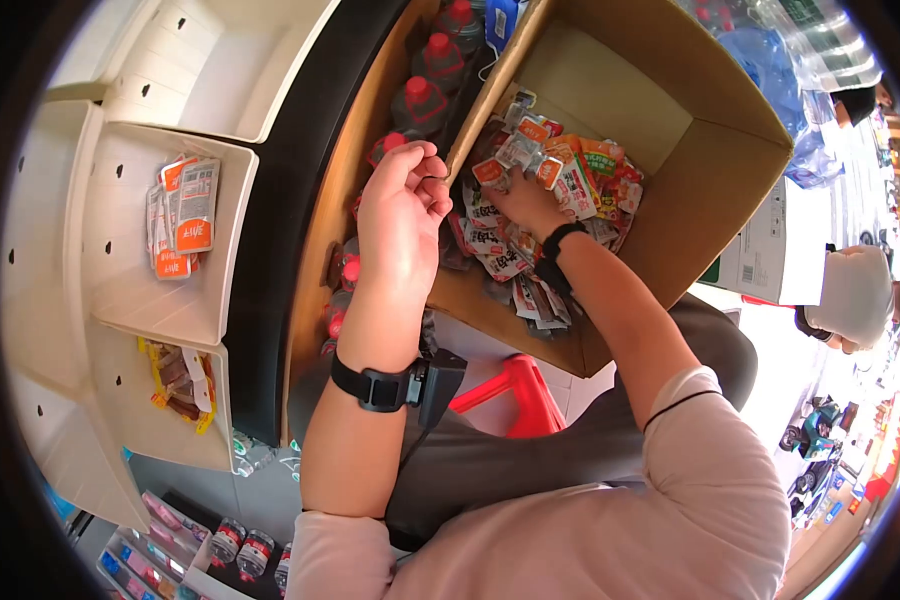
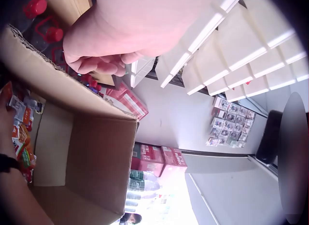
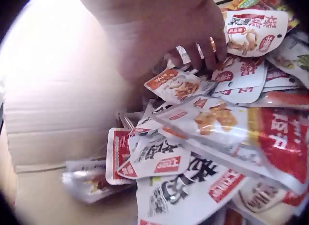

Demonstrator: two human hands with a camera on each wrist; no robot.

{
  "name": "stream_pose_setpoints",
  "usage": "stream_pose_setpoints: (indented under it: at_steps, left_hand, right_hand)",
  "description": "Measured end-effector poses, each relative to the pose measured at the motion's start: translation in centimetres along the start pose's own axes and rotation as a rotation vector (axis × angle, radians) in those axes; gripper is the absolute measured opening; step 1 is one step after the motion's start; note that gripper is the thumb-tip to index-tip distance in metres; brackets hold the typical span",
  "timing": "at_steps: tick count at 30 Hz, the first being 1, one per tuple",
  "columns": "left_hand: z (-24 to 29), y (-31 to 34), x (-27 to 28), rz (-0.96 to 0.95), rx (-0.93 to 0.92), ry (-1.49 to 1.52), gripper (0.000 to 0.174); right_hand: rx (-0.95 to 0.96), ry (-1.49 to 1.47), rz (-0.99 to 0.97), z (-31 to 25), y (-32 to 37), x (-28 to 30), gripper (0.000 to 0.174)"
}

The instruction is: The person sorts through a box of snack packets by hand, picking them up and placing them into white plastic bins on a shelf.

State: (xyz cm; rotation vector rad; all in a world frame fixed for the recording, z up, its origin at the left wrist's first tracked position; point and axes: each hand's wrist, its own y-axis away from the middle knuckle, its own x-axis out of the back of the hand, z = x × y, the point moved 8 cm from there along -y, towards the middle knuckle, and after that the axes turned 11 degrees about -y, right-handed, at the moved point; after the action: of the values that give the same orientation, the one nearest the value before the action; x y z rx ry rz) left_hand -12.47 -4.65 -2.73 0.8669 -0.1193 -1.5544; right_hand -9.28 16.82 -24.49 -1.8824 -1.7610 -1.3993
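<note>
My right hand (image 1: 530, 203) is down inside a cardboard box (image 1: 735, 150), its fingers curled over small snack packets (image 1: 518, 152) with orange and clear wrapping. Silver foil shows between those fingers (image 3: 207, 53) in the right wrist view; the fingertips are partly hidden. Around it lies a heap of white, red and orange snack pouches (image 3: 193, 186). My left hand (image 1: 405, 215) hovers by the box's left rim, palm turned up, fingers loosely bent and holding nothing. In the left wrist view, the left hand (image 2: 120, 36) is above the box edge.
White bins (image 1: 175, 300) stand on the left; one holds orange-and-silver packets (image 1: 185, 220), another brown snacks in yellow wrapping (image 1: 180, 385). Red-capped bottles (image 1: 420, 105) line the box's left side. A red stool (image 1: 530, 395) is below the box. Another person (image 1: 855, 295) is at the right.
</note>
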Motion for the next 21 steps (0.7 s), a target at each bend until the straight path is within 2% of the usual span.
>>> stream_pose_setpoints:
  at_steps: [5, 10, 11, 14, 17, 20, 21]
  left_hand:
    - [-0.5, -0.6, 0.2, 0.000, 0.015, 0.010, 0.013]
    - [-0.9, -0.3, -0.6, -0.060, 0.031, 0.002, 0.012]
    - [-0.9, -0.2, -0.7, -0.073, 0.035, -0.002, 0.012]
    - [-0.9, 0.4, -1.0, -0.087, 0.028, -0.009, 0.012]
    - [-0.8, 1.2, -1.3, -0.048, 0.019, 0.008, 0.013]
    - [-1.2, 1.3, -0.8, -0.054, 0.015, -0.014, 0.013]
    - [-1.3, 1.4, -0.7, -0.043, 0.014, -0.027, 0.014]
  right_hand:
    - [0.017, -0.134, -0.058, 1.7, -2.9, -3.8, 0.082]
    - [-0.011, -0.343, -0.162, 0.1, -2.5, 0.4, 0.075]
    - [-0.022, -0.245, -0.066, 0.0, -2.0, 2.7, 0.071]
    - [0.127, 0.108, 0.189, 1.4, -3.5, 6.5, 0.075]
    - [0.117, 0.185, 0.111, 0.6, -4.6, 7.5, 0.079]
    - [0.224, 0.440, -0.013, -0.6, -5.3, 4.9, 0.080]
    - [0.207, 0.501, -0.022, -0.1, -5.8, 4.0, 0.079]
